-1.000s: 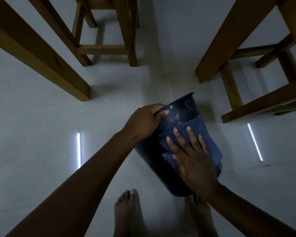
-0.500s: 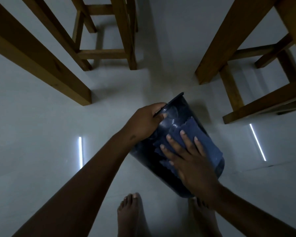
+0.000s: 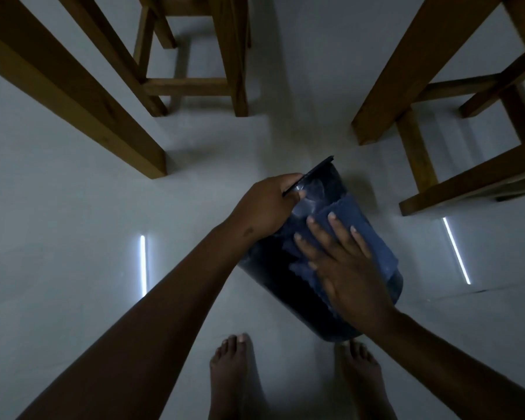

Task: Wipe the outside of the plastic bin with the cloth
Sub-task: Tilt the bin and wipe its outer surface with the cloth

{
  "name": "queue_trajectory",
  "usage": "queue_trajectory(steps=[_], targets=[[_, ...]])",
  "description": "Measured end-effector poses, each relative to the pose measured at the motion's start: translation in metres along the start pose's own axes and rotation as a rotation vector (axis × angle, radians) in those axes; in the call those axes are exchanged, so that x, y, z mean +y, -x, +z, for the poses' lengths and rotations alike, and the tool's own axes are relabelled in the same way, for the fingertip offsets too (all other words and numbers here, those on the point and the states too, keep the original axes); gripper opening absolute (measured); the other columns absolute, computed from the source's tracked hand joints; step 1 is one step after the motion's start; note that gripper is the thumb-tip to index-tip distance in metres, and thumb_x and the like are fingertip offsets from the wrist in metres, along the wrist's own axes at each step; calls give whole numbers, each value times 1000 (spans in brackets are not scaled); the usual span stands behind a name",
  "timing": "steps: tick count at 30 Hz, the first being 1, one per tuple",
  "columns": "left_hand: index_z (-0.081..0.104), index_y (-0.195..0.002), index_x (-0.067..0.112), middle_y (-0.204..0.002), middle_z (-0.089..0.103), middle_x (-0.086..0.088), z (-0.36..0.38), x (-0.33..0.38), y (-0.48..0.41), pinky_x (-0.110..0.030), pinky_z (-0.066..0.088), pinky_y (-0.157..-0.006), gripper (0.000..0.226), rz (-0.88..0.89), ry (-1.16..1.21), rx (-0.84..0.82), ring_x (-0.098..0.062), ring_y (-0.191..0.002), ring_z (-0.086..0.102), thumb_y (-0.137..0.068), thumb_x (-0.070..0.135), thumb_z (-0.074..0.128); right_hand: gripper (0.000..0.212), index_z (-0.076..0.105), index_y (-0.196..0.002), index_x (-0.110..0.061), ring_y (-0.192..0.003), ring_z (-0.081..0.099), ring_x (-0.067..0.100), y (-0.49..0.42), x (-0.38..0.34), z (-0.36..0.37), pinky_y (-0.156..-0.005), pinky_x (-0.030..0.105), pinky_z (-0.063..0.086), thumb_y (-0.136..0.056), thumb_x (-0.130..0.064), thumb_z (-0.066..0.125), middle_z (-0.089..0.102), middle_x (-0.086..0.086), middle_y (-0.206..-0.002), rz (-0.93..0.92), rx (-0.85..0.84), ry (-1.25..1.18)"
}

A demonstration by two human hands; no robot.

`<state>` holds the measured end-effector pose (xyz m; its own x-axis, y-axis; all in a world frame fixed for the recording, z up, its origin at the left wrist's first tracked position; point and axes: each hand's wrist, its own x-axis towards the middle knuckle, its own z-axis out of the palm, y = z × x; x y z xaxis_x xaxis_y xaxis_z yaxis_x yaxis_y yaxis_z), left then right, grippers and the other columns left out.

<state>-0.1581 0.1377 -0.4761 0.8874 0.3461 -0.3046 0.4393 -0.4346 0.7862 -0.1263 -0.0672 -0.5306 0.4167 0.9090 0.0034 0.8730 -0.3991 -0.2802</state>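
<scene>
Item: dark blue plastic bin (image 3: pixel 273 277), held tilted above the pale floor (image 3: pixel 73 268), base toward the bare feet (image 3: pixel 234 377).

Change: blue cloth (image 3: pixel 364 234) now sits nearer the rim than a second ago; the upper wall is likely being covered.

Left hand (image 3: pixel 264 207): closed, gripping the rim.

Right hand (image 3: pixel 346 268): flat, fingers spread, pressing the cloth to the wall.

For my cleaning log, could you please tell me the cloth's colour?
The cloth is blue, seen in the head view.

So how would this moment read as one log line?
left hand: grips bin rim | right hand: flat on cloth | bin: tilted
</scene>
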Motion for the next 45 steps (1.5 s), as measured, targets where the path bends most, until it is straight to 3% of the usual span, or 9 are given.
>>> queue_trajectory(steps=[5,11,16,19,27,33,36,40,45], targets=[[63,-116,28,-109,70,2,1,-2,-2,-19,48,-78,24,-36,-6,3,-11,-90,63,-97,28,48,50,20,-151,-28,-148,8,26,-9,3,-6,-112,52,25,-101,-32,23,16,0,-161,135,28,-49],[67,-111,28,-102,72,9,-2,-7,8,-20,50,-80,25,-63,62,-3,-4,-90,66,-95,39,52,66,27,-148,-31,-147,15,30,13,-2,5,-110,54,22,-83,-25,40,23,-2,-158,-145,-48,134],[63,-93,25,-87,71,4,-12,-31,33,-26,51,-68,22,-112,96,-92,-7,-78,67,-93,45,53,58,23,-149,-27,-148,12,30,6,15,-12,-113,53,26,-95,-39,41,16,9,-160,72,72,-62],[60,-88,25,-80,68,5,0,-29,31,-24,49,-64,20,-64,40,20,-7,-74,64,-96,40,49,61,18,-152,-22,-148,8,26,2,14,-9,-114,52,23,-97,-44,33,17,5,-160,159,69,-80],[64,-98,24,-89,70,7,7,-15,13,-25,52,-72,22,-10,1,66,-6,-80,65,-97,39,48,57,23,-151,-27,-148,12,25,5,10,-3,-113,51,22,-98,-47,30,19,0,-160,41,7,18],[60,-100,22,-90,63,8,10,-10,11,-20,46,-71,24,-29,-29,71,-9,-80,59,-98,39,43,60,22,-151,-20,-148,15,20,-21,30,-8,-115,48,27,-100,-49,24,22,3,-159,318,86,-244],[60,-101,20,-94,67,2,11,-12,9,-29,48,-72,27,-41,-74,70,-15,-83,61,-98,40,43,61,16,-152,-26,-149,4,22,0,11,-4,-118,48,15,-97,-49,32,12,-1,-161,172,3,-99],[61,-100,23,-94,69,3,10,-14,9,-27,50,-72,25,-40,-19,88,-14,-83,64,-98,41,44,57,20,-151,-29,-148,11,24,5,0,0,-113,48,20,-97,-43,32,16,-4,-160,29,-1,1],[59,-101,24,-90,67,6,9,-13,15,-16,46,-68,23,-57,5,79,-6,-78,62,-98,40,44,56,28,-149,-21,-147,17,20,-40,28,-8,-115,47,28,-98,-45,26,26,0,-157,341,91,-371]])
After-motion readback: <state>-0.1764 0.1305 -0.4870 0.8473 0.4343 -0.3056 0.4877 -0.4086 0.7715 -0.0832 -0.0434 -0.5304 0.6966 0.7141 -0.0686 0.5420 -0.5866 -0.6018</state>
